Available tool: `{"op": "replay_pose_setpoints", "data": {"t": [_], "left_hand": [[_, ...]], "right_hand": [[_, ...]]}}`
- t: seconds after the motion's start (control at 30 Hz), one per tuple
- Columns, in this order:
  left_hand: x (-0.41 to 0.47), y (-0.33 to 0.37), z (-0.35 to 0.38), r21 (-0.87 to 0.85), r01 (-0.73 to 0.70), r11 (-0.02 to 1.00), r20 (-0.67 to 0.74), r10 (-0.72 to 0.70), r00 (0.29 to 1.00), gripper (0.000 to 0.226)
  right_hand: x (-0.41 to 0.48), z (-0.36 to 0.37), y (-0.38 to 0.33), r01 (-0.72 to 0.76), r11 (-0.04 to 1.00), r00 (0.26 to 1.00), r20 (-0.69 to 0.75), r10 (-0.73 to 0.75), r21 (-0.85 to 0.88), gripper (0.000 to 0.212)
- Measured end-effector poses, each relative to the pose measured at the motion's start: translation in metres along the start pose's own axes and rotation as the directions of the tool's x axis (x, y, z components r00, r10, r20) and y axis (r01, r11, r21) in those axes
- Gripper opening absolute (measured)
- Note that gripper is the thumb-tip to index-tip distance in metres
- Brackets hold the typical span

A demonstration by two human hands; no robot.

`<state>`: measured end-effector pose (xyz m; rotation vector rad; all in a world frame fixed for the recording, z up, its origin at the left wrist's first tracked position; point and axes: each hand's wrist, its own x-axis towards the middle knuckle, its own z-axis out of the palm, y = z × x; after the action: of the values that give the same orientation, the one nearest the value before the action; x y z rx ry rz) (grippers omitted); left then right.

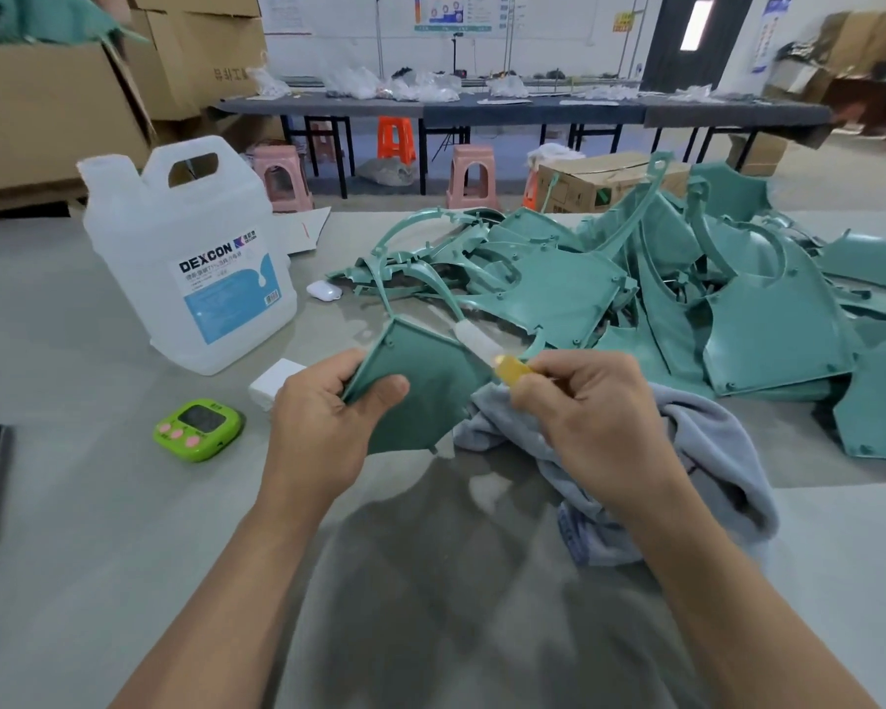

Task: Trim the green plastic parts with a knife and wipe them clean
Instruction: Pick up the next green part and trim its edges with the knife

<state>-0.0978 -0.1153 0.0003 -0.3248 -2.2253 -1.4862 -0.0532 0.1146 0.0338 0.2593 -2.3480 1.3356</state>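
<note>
The jug [185, 258], at the near left, carries a white and blue label [228, 294]. Its top line reads "DEXCON" in bold dark capitals, with a small blue and purple logo [240, 244] just right of the word. Beneath runs a row of smaller characters, too fine to read, and a barcode [272, 298] sits at the label's lower right. At the far left, a carton [195, 53] shows faint printed characters, not legible. On the far wall, a poster [453, 10], a yellow sign [623, 22] left of the door [696, 38] and a blue notice [771, 33] right of it are too small to read.
</note>
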Motion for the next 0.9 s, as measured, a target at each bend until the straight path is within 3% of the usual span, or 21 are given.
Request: {"op": "replay_pose_setpoints", "data": {"t": [0.17, 0.33, 0.5, 0.57, 0.67, 0.83, 0.9], "left_hand": [[0.002, -0.004, -0.002, -0.097, 0.053, 0.994, -0.011, -0.054, 0.998, 0.024], [0.003, -0.008, -0.003, -0.113, 0.084, 0.990, -0.015, -0.086, 0.996, 0.027], [0.005, -0.012, -0.008, -0.164, 0.100, 0.981, -0.027, -0.106, 0.994, 0.027], [0.006, -0.011, -0.009, -0.182, 0.096, 0.979, -0.024, -0.102, 0.995, 0.025], [0.006, -0.011, -0.010, -0.159, 0.099, 0.982, 0.002, -0.101, 0.995, 0.025], [0.005, -0.011, -0.012, -0.127, 0.088, 0.988, 0.031, -0.085, 0.996, 0.022], [0.005, -0.010, -0.011, -0.122, 0.087, 0.989, 0.033, -0.083, 0.996, 0.023]], "right_hand": [[0.010, -0.016, 0.021, -0.197, 0.941, 0.980, -0.096, 0.177, -0.276, 0.038], [-0.004, 0.008, -0.007, 0.020, 0.999, 1.000, 0.010, -0.020, -0.032, 0.031], [0.012, -0.017, 0.017, -0.230, 0.909, 0.973, -0.060, 0.223, -0.349, 0.031], [0.012, -0.018, 0.014, -0.193, 0.939, 0.981, -0.079, 0.177, -0.285, 0.037], [0.004, -0.001, -0.003, -0.073, 0.997, 0.997, -0.005, 0.073, -0.032, 0.044], [0.010, -0.013, 0.020, -0.242, 0.933, 0.969, -0.013, 0.247, -0.266, 0.036], [0.006, -0.011, 0.016, -0.193, 0.961, 0.981, -0.034, 0.190, -0.197, 0.042]]}}
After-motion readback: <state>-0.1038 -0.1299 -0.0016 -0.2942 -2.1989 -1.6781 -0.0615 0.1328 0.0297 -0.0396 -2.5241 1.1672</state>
